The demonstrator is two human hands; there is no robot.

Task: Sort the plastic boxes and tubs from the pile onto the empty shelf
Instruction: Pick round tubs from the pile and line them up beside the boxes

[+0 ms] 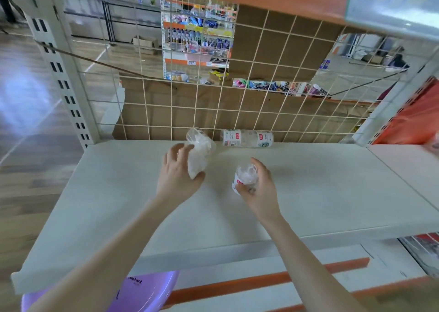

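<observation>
Tall clear plastic tub [200, 152] gripped by curled left hand [180, 176], long axis aimed at rear wire mesh [261, 93] | small labelled clear tub [245, 177] clasped in right hand [260, 189], nearer front | both over white shelf [332, 181].

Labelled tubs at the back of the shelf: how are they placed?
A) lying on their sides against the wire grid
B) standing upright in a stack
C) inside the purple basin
A: the labelled tubs lie on their sides on the white shelf, right against the wire grid.
</observation>
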